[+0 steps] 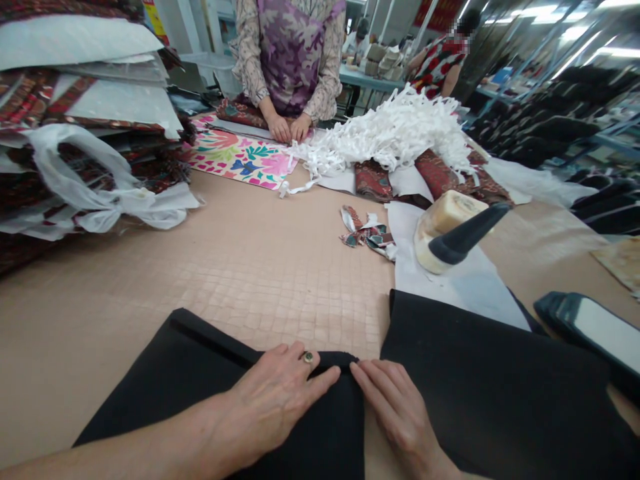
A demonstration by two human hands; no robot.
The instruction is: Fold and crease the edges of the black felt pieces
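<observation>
A piece of black sheet material [150,380] lies in front of me, with a narrow strip folded over along its far edge. My left hand [273,393], with a ring on one finger, lies over this folded edge; its fingers curl over the far side and the thumb presses on the near side. At the fold's right corner, the fingertips of my right hand [397,403] are held together and grip the edge. What lies under the fingertips is hidden. Another black piece [505,387] lies to the right of my right hand.
A stained cream container [435,227] with a black cone spout stands on white sheets [470,293]. Fabric scraps [367,233] lie beside it. White strips [390,130] heap up behind. Stacked bundles [85,100] rise at left. Across the table, a co-worker's hands [290,128] touch material.
</observation>
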